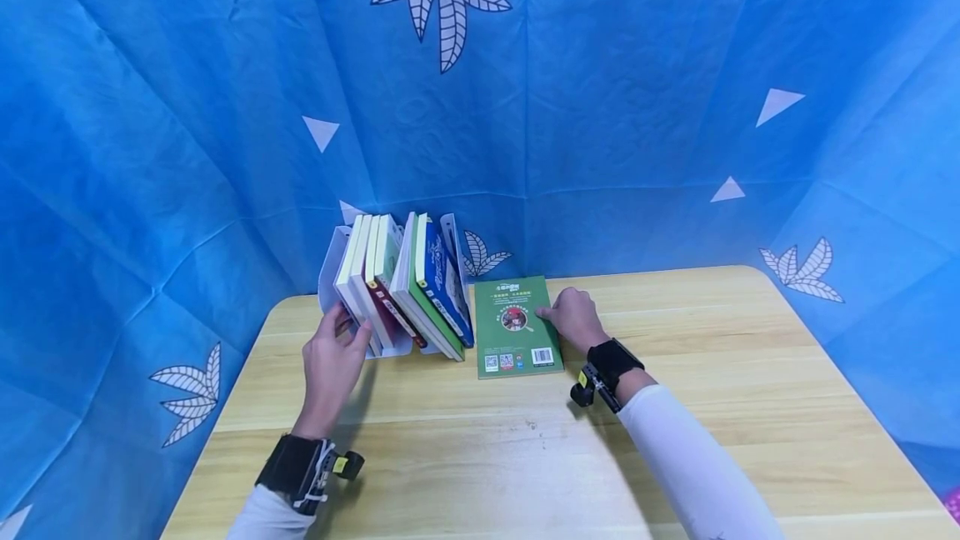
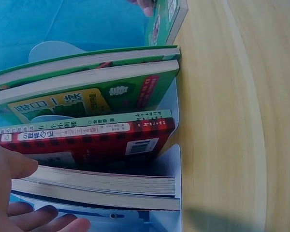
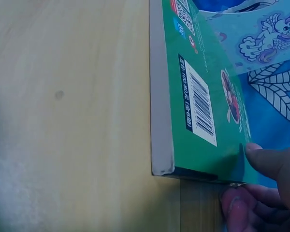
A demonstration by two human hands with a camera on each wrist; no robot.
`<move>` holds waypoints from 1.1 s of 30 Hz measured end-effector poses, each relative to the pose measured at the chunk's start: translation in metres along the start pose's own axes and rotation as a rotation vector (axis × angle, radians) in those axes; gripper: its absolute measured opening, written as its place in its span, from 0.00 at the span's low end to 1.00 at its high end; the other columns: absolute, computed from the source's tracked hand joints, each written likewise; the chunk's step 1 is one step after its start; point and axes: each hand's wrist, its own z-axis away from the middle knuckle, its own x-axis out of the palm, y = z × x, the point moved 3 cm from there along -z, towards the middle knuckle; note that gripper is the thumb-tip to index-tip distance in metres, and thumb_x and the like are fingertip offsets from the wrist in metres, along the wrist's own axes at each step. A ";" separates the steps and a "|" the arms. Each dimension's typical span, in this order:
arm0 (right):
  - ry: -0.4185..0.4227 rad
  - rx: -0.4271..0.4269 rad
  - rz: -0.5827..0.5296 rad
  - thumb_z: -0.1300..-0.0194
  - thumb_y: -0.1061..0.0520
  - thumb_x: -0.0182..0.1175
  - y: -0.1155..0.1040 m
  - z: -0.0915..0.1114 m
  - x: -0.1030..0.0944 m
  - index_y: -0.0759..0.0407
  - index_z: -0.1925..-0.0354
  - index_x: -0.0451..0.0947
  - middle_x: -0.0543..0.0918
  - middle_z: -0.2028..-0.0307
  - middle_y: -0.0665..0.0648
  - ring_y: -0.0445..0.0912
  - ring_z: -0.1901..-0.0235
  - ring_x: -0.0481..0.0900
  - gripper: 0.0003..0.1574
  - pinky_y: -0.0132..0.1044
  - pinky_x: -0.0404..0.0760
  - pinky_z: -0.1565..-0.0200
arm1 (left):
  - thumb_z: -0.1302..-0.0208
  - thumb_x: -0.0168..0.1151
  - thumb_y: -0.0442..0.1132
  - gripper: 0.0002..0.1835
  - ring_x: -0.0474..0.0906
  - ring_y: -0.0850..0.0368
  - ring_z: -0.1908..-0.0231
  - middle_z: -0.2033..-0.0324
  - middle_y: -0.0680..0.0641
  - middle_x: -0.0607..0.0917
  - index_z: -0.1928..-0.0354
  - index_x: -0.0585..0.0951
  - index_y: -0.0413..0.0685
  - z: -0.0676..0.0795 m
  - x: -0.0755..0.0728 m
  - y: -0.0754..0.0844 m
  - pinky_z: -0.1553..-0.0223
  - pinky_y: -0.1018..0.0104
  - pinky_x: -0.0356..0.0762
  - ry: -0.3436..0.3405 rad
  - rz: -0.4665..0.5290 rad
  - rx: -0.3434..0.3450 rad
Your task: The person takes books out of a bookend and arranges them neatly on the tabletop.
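A green book (image 1: 517,336) with a barcode and a round picture lies flat just right of the book row. My right hand (image 1: 576,317) pinches its right edge; in the right wrist view the thumb (image 3: 266,162) is on the cover and the fingers curl below the edge. My left hand (image 1: 335,357) is at the near edges of two white-paged books (image 2: 101,188) at the row's left end. Its thumb and loosely bent fingers stand either side of them. Beside these stand a red book (image 2: 92,150), green books (image 2: 92,94) and a blue book (image 1: 446,282).
White bookends (image 1: 453,244) stand at both ends of the row, and several books lean between them. The wooden table (image 1: 712,357) backs onto a blue patterned cloth (image 1: 622,107). Each wrist wears a black strap with a small camera (image 1: 585,390).
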 end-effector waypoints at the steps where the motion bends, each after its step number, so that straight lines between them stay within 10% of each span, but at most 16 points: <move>1: 0.001 -0.002 0.000 0.35 0.48 0.73 0.000 0.001 0.000 0.52 0.94 0.65 0.59 0.92 0.46 0.41 0.87 0.60 0.38 0.31 0.60 0.81 | 0.25 0.62 0.43 0.31 0.78 0.35 0.34 0.32 0.32 0.77 0.25 0.67 0.40 -0.001 0.000 0.000 0.41 0.49 0.85 0.003 0.000 0.005; 13: 0.037 -0.099 -0.009 0.31 0.47 0.69 -0.004 0.014 -0.004 0.52 0.86 0.63 0.57 0.87 0.45 0.40 0.86 0.56 0.34 0.30 0.55 0.80 | 0.26 0.61 0.39 0.24 0.81 0.33 0.38 0.37 0.29 0.81 0.33 0.74 0.36 -0.010 0.004 -0.003 0.44 0.49 0.86 0.023 -0.007 0.026; 21: 0.045 -0.213 0.006 0.32 0.47 0.69 -0.015 0.031 -0.009 0.61 0.70 0.84 0.73 0.86 0.49 0.39 0.87 0.62 0.19 0.29 0.60 0.83 | 0.26 0.61 0.38 0.22 0.83 0.31 0.41 0.40 0.28 0.83 0.35 0.76 0.34 -0.013 0.005 -0.003 0.46 0.47 0.87 0.048 -0.043 0.049; 33: 0.042 -0.316 0.020 0.33 0.46 0.70 -0.028 0.056 -0.016 0.62 0.60 0.87 0.86 0.77 0.53 0.38 0.85 0.72 0.19 0.29 0.74 0.80 | 0.27 0.56 0.34 0.18 0.86 0.30 0.48 0.46 0.25 0.85 0.41 0.77 0.30 -0.017 0.009 -0.003 0.52 0.42 0.89 0.089 -0.083 0.074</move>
